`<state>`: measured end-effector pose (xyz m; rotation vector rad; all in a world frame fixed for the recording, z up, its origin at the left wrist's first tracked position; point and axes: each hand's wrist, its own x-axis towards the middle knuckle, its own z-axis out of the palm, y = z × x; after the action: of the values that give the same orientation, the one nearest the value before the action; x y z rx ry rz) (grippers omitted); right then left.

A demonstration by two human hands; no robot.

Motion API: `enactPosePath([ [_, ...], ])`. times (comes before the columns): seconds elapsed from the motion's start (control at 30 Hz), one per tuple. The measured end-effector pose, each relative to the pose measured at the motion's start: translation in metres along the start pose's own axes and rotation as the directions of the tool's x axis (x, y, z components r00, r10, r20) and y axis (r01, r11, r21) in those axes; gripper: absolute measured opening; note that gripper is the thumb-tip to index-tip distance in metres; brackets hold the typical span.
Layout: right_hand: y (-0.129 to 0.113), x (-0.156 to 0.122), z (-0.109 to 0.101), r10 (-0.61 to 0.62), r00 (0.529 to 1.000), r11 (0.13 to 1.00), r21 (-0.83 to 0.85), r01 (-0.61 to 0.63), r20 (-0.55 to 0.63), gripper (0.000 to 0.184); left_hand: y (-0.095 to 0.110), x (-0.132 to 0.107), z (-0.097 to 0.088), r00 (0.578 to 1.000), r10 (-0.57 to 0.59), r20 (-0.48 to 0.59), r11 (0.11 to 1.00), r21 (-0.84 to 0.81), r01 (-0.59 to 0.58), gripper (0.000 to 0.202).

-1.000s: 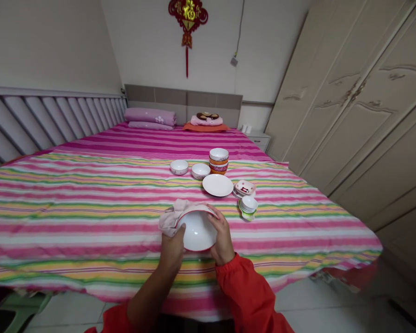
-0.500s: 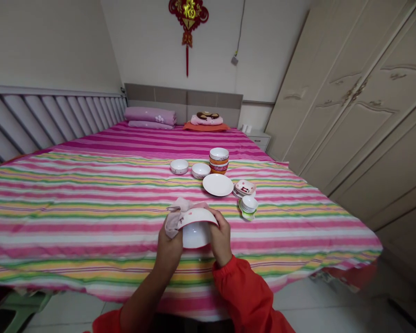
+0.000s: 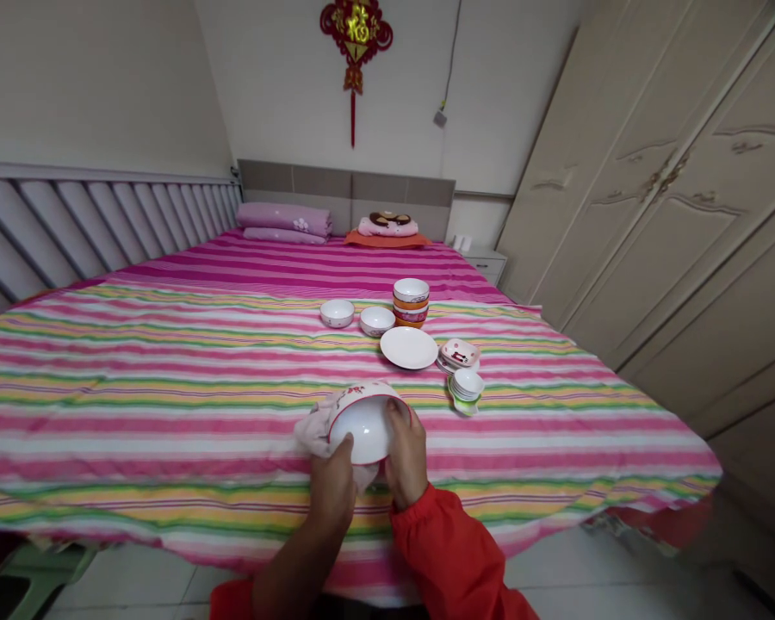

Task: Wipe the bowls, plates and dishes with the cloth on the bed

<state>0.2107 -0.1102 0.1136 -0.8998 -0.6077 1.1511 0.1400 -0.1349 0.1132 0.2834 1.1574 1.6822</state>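
Observation:
Over the near edge of a striped bed, both my hands hold a white bowl (image 3: 365,424) with a red pattern near its rim, tipped so its underside faces me. My left hand (image 3: 336,489) is closed on a pale pink cloth (image 3: 314,433) pressed against the bowl's left and lower side. My right hand (image 3: 408,458), in a red sleeve, grips the bowl's right rim with the fingers wrapped round it.
Further up the bedspread (image 3: 135,379) lie a white plate (image 3: 409,347), two small bowls (image 3: 337,313) (image 3: 377,321), a stack of bowls (image 3: 411,301), a small patterned dish (image 3: 459,353) and a stack of small dishes (image 3: 467,386). A wardrobe (image 3: 672,198) stands at the right, and a green stool (image 3: 32,568) sits lower left.
The bowl has turned in my hands. My left hand with the cloth has slid from the bowl's upper left rim down to its lower side.

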Motion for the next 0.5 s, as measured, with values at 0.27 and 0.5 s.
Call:
enactPosePath([
  [0.27,-0.008,0.005,-0.021,-0.135,0.99,0.934,-0.328,0.143,0.046,0.033,0.022,-0.008,-0.015,0.97,0.015,0.244,0.978,0.199,-0.065,0.043],
  [0.5,0.001,-0.003,-0.014,0.282,0.934,0.954,0.044,-0.298,0.218,0.033,0.036,-0.009,-0.012,0.861,0.212,0.463,0.912,0.224,-0.345,0.024],
])
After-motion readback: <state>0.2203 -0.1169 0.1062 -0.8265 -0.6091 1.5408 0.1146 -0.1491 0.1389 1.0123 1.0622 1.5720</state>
